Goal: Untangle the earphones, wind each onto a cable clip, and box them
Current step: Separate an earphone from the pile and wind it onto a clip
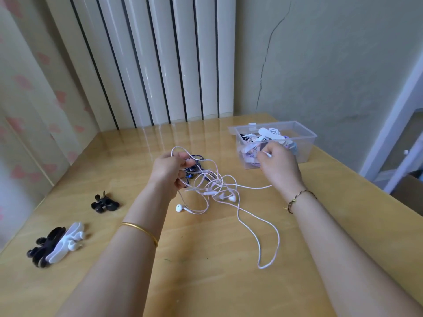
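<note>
Wood tabletop (206, 282) by the radiator (160, 65): our left hand (170, 170) grips the earphone tangle (217, 188) at centre, right hand (278, 165) pinches one white cable end (266, 153), hands apart, presumably to draw slack out; clips (61, 243) wait near-left, box (306, 138) far-right.

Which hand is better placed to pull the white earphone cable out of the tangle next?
Right, probably. The right hand pinches a white cable end in its fingers near the clear box, free to draw away, while the left hand grips the tangle and can anchor it.
</note>
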The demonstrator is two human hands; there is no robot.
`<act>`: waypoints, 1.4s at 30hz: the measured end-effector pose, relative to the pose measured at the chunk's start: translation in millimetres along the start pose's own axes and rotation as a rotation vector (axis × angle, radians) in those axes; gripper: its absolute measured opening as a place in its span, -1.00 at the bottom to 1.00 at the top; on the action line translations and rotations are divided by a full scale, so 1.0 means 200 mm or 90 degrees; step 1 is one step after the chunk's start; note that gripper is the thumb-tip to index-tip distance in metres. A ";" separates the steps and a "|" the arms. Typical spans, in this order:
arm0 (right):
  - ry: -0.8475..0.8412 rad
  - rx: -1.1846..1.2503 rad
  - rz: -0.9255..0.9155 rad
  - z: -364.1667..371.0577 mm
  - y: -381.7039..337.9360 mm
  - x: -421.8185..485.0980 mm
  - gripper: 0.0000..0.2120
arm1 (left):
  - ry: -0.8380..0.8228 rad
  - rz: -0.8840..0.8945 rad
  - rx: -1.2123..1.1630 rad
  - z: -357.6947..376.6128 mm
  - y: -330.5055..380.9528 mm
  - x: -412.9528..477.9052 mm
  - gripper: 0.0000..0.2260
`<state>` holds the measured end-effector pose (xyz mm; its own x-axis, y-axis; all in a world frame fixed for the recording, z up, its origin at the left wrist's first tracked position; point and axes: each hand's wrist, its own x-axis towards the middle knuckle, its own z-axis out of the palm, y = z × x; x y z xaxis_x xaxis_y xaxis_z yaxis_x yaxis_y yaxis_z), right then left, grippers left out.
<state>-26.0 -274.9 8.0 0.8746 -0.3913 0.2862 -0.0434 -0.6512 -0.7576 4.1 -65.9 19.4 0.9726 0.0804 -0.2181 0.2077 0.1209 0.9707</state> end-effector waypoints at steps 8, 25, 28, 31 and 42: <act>-0.137 0.073 -0.074 0.02 -0.03 -0.03 -0.84 | -0.080 0.021 0.461 0.02 0.04 -0.07 -0.87; 0.052 -0.031 -0.077 -0.11 -0.16 -0.10 -0.79 | -0.143 0.291 0.806 0.13 -0.11 -0.03 -0.81; -0.044 -0.410 -0.011 -0.11 -0.09 -0.09 -0.76 | -0.064 0.320 0.703 0.10 -0.05 -0.04 -0.86; -0.154 -0.439 0.053 -0.07 -0.05 -0.09 -0.75 | -0.071 0.360 0.645 0.10 0.00 -0.06 -0.90; -0.195 0.066 -0.107 0.02 -0.16 -0.12 -0.81 | -0.191 0.423 0.533 0.14 0.05 -0.08 -0.83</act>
<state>-43.3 -243.4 23.4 0.9700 -0.0616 0.2350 0.1485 -0.6150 -0.7744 -7.5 -93.0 34.8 0.8789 -0.3751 0.2947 -0.4698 -0.5737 0.6710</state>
